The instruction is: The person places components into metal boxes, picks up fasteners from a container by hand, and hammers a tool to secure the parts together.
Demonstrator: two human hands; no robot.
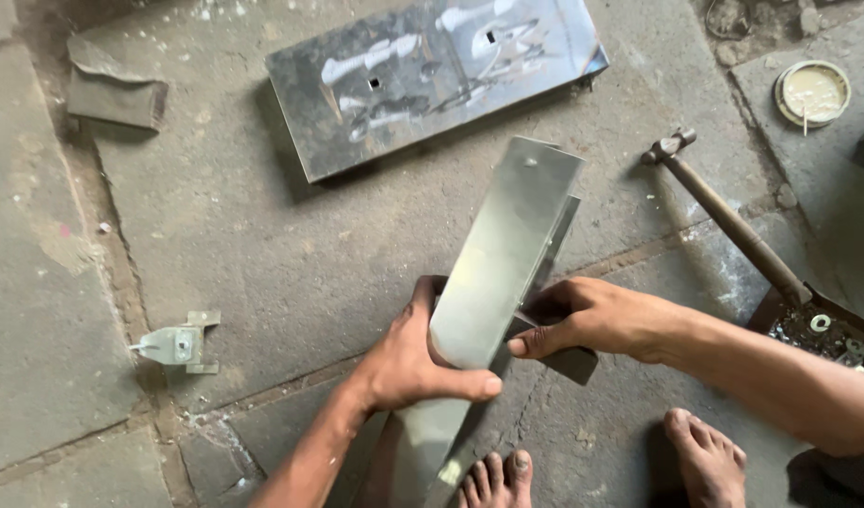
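Bent steel sheet [503, 254] gripped by left hand [415, 362], fingers clenched around it, steadied by right hand [592, 320] pinching its edge, hammer [724, 216] laid nearby on stone floor [263, 254].

We see both our forearms enter from the lower edge and converge toward the centre. Our left hand [408, 362] is curled, palm turned inward, with the thumb extended to the right across the front and the fingers wrapped behind. Our right hand [587, 320] comes in from the right, wrist nearly straight, fingers bent and pinched with the thumb tip pointing toward the left hand. Both hands are closed in a grip, close together, thumbs nearly meeting.
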